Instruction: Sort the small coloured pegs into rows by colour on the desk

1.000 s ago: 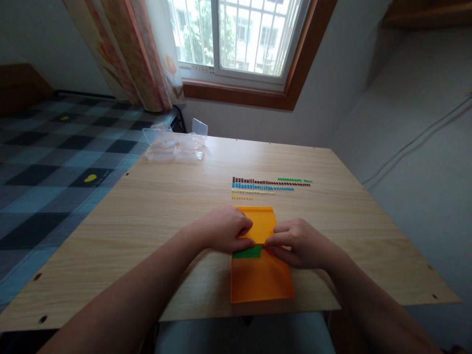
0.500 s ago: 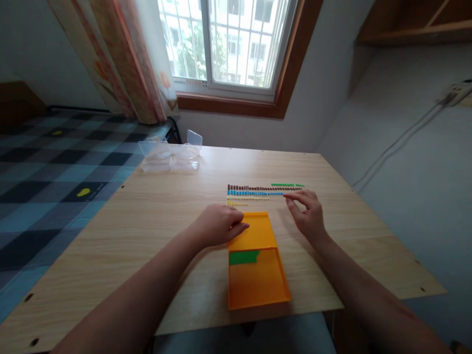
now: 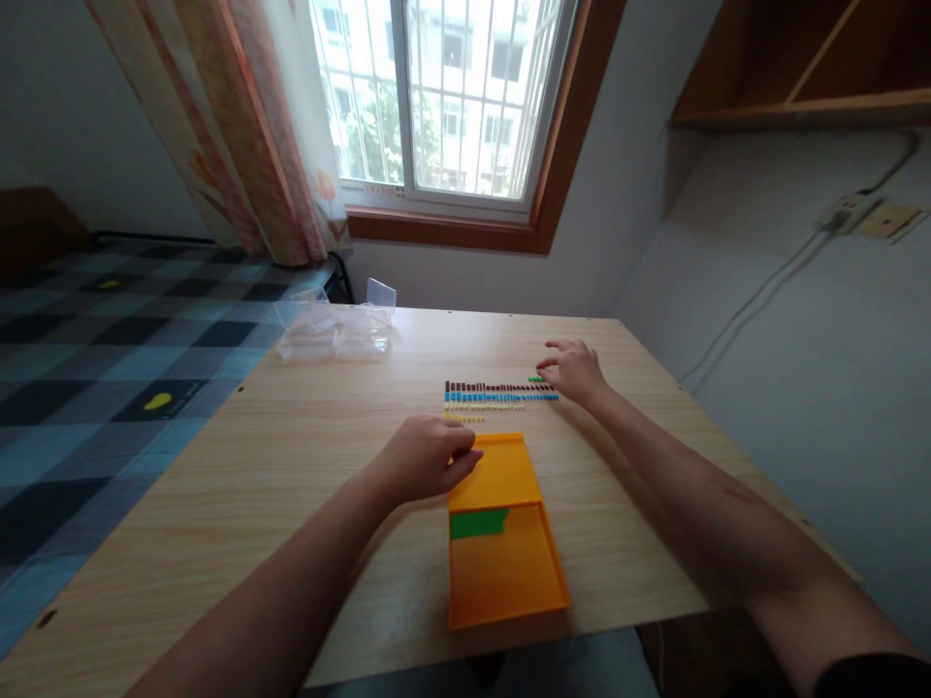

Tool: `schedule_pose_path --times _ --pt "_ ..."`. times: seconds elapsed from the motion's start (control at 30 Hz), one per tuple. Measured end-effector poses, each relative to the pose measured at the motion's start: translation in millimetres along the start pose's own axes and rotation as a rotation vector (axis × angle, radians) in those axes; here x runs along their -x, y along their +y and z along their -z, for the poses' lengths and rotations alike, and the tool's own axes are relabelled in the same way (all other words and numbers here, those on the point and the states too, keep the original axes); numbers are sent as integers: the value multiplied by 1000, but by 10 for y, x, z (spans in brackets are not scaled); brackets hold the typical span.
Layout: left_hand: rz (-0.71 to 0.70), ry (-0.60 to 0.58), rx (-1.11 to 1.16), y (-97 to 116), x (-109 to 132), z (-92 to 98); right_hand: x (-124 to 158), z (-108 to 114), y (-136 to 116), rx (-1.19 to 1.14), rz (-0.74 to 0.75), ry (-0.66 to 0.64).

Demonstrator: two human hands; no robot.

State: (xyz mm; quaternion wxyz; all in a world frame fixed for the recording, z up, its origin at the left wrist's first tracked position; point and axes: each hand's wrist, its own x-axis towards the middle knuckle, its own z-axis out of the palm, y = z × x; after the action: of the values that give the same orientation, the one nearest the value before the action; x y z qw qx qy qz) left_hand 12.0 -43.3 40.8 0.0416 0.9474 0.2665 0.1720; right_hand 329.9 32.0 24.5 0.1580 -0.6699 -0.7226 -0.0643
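Observation:
On the wooden table lies an orange hinged box (image 3: 505,572), opened flat, with a green patch (image 3: 478,523) inside. My left hand (image 3: 429,456) rests at the left edge of its far half, fingers curled; whatever is inside them is hidden. Beyond the box, small pieces lie in rows: dark brown pieces (image 3: 495,387), blue pieces (image 3: 495,396), pale yellow pieces (image 3: 501,407) and yellow pieces (image 3: 472,420). My right hand (image 3: 574,370) hovers at the short row of green pieces (image 3: 534,379), covering its right part. Its fingers are apart, with nothing visible between them.
Clear plastic containers (image 3: 335,334) with raised lids stand at the table's far left corner. A bed with a checked cover (image 3: 160,330) adjoins the left side. Ahead is a window (image 3: 465,107), and a wall with a socket and cable (image 3: 756,291) runs along the right.
My right hand has moved from the right end of the blue row up and away to the green row, its fingers spreading. My left hand stays at the box. The view has tilted slightly.

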Motion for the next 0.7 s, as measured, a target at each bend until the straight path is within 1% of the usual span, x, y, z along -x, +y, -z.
schedule_pose_path --times 0.1,0.23,0.5,0.7 --pt "0 -19 10 12 0 21 -120 -113 -15 19 12 -43" --pt "12 -52 20 22 0 40 -181 -194 -35 39 23 -92" --pt "13 -118 60 68 1 25 -198 -244 -86 38 82 -148" --pt "28 -91 40 46 3 33 -218 -280 -145 0 143 -152"
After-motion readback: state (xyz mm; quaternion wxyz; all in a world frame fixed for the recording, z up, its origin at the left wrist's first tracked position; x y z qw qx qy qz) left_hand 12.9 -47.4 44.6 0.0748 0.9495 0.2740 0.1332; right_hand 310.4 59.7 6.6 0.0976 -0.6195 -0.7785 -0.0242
